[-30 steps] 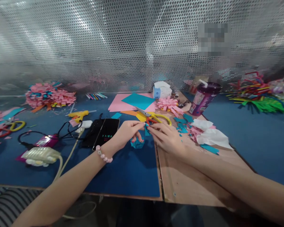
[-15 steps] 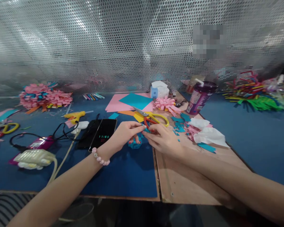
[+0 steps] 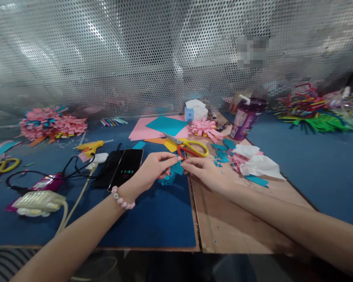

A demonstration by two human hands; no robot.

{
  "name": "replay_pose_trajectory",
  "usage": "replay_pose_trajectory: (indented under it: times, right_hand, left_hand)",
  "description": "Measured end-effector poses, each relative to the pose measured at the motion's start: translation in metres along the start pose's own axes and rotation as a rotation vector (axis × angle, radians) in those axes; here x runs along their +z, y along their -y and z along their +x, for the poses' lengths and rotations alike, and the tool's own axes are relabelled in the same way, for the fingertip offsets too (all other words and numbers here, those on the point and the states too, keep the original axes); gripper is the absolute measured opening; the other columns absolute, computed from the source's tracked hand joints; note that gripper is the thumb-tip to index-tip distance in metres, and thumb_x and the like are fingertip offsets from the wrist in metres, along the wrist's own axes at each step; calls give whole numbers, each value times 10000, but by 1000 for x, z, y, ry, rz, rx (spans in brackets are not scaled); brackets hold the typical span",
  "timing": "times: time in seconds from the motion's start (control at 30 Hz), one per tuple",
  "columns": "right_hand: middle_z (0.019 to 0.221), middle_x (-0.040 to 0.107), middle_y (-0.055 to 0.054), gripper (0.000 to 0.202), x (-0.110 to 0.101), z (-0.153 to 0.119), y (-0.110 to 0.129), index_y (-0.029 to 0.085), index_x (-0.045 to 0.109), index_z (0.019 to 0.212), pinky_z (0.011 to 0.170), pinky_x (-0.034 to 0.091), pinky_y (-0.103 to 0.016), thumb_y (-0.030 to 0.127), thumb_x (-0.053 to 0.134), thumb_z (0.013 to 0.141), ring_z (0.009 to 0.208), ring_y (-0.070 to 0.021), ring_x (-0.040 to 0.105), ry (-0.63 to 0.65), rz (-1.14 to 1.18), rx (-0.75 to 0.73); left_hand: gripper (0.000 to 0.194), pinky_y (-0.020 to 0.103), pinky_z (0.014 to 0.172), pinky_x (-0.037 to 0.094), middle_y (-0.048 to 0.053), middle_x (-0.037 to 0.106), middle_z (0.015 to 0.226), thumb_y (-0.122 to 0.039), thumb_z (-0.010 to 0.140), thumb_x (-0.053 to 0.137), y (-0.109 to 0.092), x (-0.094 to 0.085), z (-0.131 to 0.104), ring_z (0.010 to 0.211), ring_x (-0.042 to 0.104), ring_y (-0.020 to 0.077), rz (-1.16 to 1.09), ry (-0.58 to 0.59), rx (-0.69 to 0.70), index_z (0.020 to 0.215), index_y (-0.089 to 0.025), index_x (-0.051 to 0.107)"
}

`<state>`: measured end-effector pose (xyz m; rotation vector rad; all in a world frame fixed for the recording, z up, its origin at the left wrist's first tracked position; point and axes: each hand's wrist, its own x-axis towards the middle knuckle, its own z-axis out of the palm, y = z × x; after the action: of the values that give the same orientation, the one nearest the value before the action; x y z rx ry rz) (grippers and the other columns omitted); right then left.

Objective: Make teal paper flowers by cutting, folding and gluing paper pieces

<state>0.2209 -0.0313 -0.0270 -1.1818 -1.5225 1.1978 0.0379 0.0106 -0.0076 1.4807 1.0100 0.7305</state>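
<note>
Between my hands is a piece of blue paper (image 3: 177, 168), with a crumpled blue paper bunch (image 3: 166, 180) just below it. My left hand (image 3: 155, 168) pinches the blue paper from the left, its fingers partly covering the bunch. On the right side, the fingertips of my right hand (image 3: 202, 172) grip the same paper's edge. Scissors with red and yellow handles (image 3: 195, 148) lie right behind my fingers, blades pointing up and left. How the paper joins the bunch is hidden.
Behind are pink sheets (image 3: 137, 129) topped by a blue sheet (image 3: 166, 124). A phone (image 3: 126, 168), a yellow glue gun (image 3: 90, 147) and a power strip (image 3: 41, 201) lie left. Paper scraps (image 3: 222, 156), crumpled tissue (image 3: 261, 166) and a purple cup (image 3: 247, 119) are right.
My right hand's fingers have straightened and shifted slightly, so more of the blue paper shows between my hands. The whole view has moved a little.
</note>
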Motion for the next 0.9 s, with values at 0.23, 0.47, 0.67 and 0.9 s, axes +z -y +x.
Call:
replay_pose_trajectory:
  times: [0.23, 0.47, 0.67, 0.9]
  right_hand:
    - [703, 593, 5, 273, 1, -1, -2, 143, 714, 875, 592, 344, -257, 394, 687, 771, 611, -92, 457, -40, 92, 76]
    - [755, 621, -7, 232, 1, 2, -8, 168, 726, 844, 639, 370, -277, 383, 716, 757, 651, -100, 484, -40, 233, 61]
    - [863, 646, -23, 297, 2, 3, -14, 179, 716, 861, 688, 398, -277, 432, 757, 710, 764, -117, 550, -66, 346, 104]
    - [811, 625, -3, 266, 2, 3, -16, 178, 699, 795, 657, 428, -257, 424, 760, 714, 719, -100, 548, -47, 398, 87]
  left_hand:
    - [379, 171, 374, 255, -46, 464, 507, -463, 790, 668, 0, 4, -2, 402, 350, 50, 105, -33, 3, 1035, -176, 702]
    - [393, 201, 446, 384, 51, 673, 889, -402, 808, 638, -4, 5, -5, 510, 472, 73, 286, -29, 132, 1132, -182, 678]
    - [455, 218, 510, 453, 60, 664, 948, -328, 824, 619, -2, 6, -4, 570, 508, 81, 326, 6, 189, 1249, -167, 617]
    - [432, 234, 547, 496, 78, 665, 1023, -285, 842, 595, 2, 9, -4, 623, 543, 95, 342, -16, 250, 1258, -169, 610]
